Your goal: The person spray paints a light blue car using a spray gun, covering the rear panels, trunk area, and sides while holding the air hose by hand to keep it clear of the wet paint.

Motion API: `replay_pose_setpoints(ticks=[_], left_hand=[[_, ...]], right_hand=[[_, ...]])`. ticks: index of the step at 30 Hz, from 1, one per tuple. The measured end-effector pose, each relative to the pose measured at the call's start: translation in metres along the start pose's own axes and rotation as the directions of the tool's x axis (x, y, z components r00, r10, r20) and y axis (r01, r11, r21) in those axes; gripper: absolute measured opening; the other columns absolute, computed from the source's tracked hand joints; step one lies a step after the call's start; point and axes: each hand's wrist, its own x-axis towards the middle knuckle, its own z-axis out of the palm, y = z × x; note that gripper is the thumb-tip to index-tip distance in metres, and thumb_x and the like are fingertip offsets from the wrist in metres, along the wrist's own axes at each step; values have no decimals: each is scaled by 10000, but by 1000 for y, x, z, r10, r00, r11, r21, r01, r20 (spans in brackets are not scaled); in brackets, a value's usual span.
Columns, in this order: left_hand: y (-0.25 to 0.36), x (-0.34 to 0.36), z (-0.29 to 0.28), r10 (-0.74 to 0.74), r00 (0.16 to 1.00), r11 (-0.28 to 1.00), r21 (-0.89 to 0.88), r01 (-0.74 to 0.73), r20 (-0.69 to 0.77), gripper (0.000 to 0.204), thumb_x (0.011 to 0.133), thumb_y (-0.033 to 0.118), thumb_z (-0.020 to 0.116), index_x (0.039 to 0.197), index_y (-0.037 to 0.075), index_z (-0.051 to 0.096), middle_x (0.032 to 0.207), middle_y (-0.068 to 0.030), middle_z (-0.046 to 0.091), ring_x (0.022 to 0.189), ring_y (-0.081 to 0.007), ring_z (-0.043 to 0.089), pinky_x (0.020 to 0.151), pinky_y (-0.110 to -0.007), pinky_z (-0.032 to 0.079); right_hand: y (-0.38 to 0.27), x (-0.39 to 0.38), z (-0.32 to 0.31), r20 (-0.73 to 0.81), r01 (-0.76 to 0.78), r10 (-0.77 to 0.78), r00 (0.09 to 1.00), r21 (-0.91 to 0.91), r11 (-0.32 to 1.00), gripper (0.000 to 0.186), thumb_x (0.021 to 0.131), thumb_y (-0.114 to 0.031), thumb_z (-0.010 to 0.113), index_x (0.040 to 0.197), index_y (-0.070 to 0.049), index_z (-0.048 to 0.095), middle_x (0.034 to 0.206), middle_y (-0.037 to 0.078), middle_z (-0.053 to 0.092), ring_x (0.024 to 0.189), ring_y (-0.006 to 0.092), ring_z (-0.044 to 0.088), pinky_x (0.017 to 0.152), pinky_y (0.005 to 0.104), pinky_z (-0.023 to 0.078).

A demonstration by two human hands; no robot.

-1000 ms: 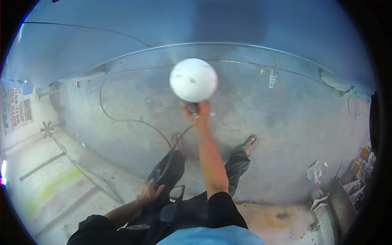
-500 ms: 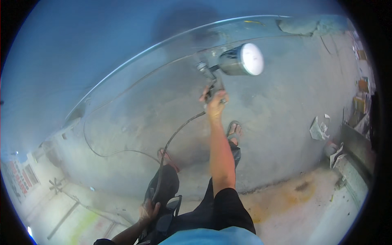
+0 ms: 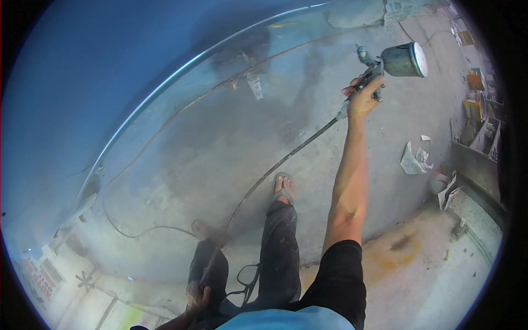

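Observation:
My right hand (image 3: 363, 93) grips a metal spray gun (image 3: 372, 71) by its handle, arm stretched toward the upper right. The gun carries a steel cup with a white lid (image 3: 419, 59) and has a black hose (image 3: 283, 160) running from its handle down past my legs. My left hand (image 3: 197, 297), low beside my left thigh, is closed round that hose. A large blue-painted panel (image 3: 88, 77) with a curved bright lower edge fills the upper left, facing the gun.
On the grey floor (image 3: 231, 148) lie a looping second length of hose (image 3: 154, 227) and crumpled paper (image 3: 412, 160). Boxes (image 3: 476, 81) and a metal shelf or bin (image 3: 476, 154) line the right edge. My sandalled feet stand below the panel, near a stained strip of floor.
My right hand has swung right and upward with the spray gun, whose cup now shows side-on. The view has turned along the panel. My left hand stays on the hose.

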Motion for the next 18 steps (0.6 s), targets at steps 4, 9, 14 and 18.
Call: replay_pose_setpoints(ticks=[4,9,14,18], left_hand=[[11,3,1,27,999,999,37,-28,24,269,869,250,632,902,14,509,711,-217,548,666,-444,535,594,-535,401],[11,0,-5,-146,987,984,115,137,74,303,873,289,631,932,10,527,778,-224,565,732,-448,550,643,-538,418],[5,-12,-30,-233,970,960,174,218,66,366,874,356,626,965,11,542,840,-225,587,802,-448,570,683,-542,436],[-28,-24,-46,-234,971,970,80,230,45,427,843,433,641,933,24,559,858,-219,595,827,-441,575,698,-534,443]], right_hand=[[13,7,8,-138,44,-56,989,-85,995,526,988,-502,474,924,15,550,646,70,551,418,171,546,383,269,440],[62,-77,29,8,153,-153,988,35,988,363,987,-341,545,903,12,540,675,62,553,465,156,556,429,267,463],[105,-223,84,375,542,-515,771,38,839,310,939,-280,594,952,28,568,745,86,621,598,179,627,560,281,522],[221,-343,108,634,53,-144,760,160,986,553,815,-321,707,1265,-63,517,1181,130,625,951,265,652,752,377,565]])
